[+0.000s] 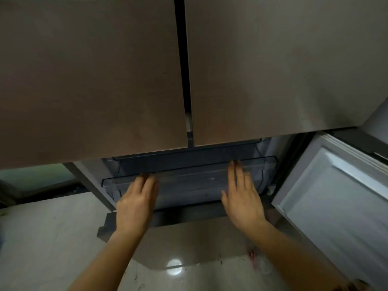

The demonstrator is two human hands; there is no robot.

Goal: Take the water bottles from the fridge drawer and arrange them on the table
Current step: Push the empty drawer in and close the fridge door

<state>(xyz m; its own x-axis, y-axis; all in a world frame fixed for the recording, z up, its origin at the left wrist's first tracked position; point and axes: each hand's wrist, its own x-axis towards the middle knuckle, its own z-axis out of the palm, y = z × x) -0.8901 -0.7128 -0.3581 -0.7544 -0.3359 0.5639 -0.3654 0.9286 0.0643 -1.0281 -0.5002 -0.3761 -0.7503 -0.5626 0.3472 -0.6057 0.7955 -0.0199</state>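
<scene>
Plastic beneath the touch: smoky, see-through front wall of the fridge drawer (189,185), met flat-on from both sides.
Left fingers (147,183): straight and held together, released rather than curled, tips at the drawer's top rim.
Right fingers (239,179): straight, slightly spread, thumb out to the side, tips reaching the same rim.
Left hand (136,198): palm lay against the left part of the drawer front.
Right hand (241,192): palm lay against the right part, well apart from the other hand.
Water bottles: could not be made out through the tinted wall.
Upper drawer (189,162): same smoky plastic, just above and behind.
Upper doors (90,80): two bronze-brown panels, a dark gap between them.
Lower door (336,196): stood open at the right, white lining showing.
Floor (52,238): pale glossy tiles, a lamp's reflection between the forearms.
</scene>
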